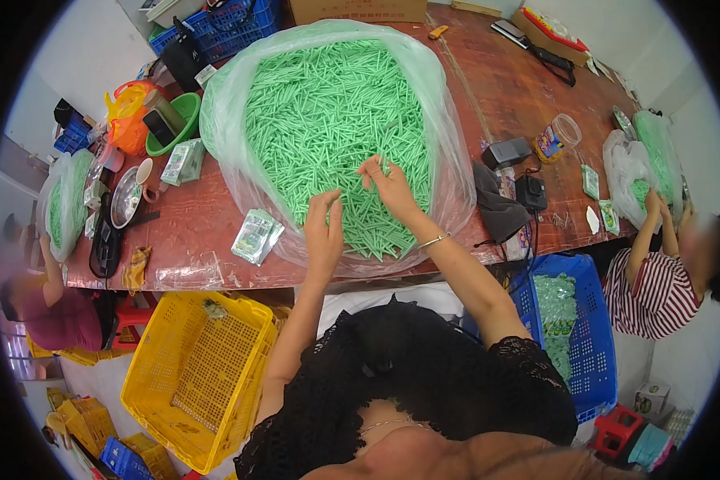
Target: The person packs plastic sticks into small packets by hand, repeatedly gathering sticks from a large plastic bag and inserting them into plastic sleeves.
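Observation:
A large clear plastic bag [450, 152] stands wide open on the table before me, filled with short, thin, light-green sticks [328, 104]. My right hand [390, 186] is over the near part of the heap, fingers bent and closed round a few green sticks; how many is too small to tell. To its left, my left hand [325, 226] hovers at the near left side of the heap with fingers raised and thumb a little apart, and I see nothing in it. Beside the bag lies a stack of printed green-and-white packets [256, 236].
A yellow crate [140, 376] sits below the table at left, a blue crate [596, 376] with filled green packets at right. On the red table [188, 260] are a green basin [189, 108], a plastic jar [558, 138] and a grey cloth [496, 204]. Co-workers sit at both sides.

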A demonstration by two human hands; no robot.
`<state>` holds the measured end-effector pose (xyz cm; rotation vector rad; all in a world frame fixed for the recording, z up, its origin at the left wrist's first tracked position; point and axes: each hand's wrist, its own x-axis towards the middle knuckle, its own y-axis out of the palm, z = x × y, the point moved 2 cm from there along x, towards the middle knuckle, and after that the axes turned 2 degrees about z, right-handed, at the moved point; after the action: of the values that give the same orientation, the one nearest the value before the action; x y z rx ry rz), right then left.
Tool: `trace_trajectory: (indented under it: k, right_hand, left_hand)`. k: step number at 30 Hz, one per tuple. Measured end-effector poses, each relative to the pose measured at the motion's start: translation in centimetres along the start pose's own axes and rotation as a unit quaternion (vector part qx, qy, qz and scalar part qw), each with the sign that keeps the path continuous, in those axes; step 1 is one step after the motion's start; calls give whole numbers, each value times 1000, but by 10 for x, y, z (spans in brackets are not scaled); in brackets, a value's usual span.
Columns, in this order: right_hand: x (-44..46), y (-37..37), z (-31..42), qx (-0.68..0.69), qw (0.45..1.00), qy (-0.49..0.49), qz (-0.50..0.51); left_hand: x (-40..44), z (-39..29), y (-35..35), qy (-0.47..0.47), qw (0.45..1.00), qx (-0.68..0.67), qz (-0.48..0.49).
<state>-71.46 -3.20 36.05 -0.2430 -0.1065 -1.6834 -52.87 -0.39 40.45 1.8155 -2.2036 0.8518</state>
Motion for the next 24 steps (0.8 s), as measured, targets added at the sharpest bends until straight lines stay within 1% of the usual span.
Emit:
trace_trajectory:
  k: [2, 5, 6, 9, 11, 13, 14, 15, 17, 18, 20, 22, 24]
  right_hand:
    - [-7, 6, 4, -149, 981, -124, 3]
    - [-11, 9, 4, -134, 988, -71, 25]
    - [-13, 7, 18, 22, 999, 34, 21]
    - [-10, 6, 45, 73, 996, -54, 16]
    - [-15, 9, 25, -67, 992, -93, 49]
    - [-21, 13, 17, -220, 963, -135, 77]
    - [-16, 7, 13, -157, 979, -118, 62]
    - [-17, 5, 24, -91, 990, -93, 47]
    - [-20, 4, 46, 44, 998, -41, 14]
    - [-21, 6, 49, 73, 997, -19, 4]
    - [-27, 6, 39, 118, 989, 92, 22]
    - [-35, 7, 36, 112, 986, 124, 14]
    - [-41, 13, 36, 61, 995, 79, -17]
  left_hand:
    - [-4, 1, 3, -5, 1000, -15, -2]
    - [-1, 3, 5, 4, 1000, -27, -12]
    - [-7, 4, 3, 0, 1000, -27, -12]
    - [-14, 6, 3, -29, 999, -43, -7]
    - [-18, 5, 5, -34, 999, -37, 0]
    - [-18, 4, 6, -28, 999, -28, 2]
    - [-17, 4, 6, -22, 1000, -21, -3]
    - [-22, 4, 5, -23, 1000, -13, -3]
    - [-25, 8, 3, -29, 999, -31, -6]
    - [-24, 8, 2, -29, 999, -40, -7]
    - [-24, 6, 3, -38, 998, -50, -6]
    - [-22, 0, 4, -29, 998, -48, 0]
    - [-20, -8, 2, -4, 999, -31, 9]
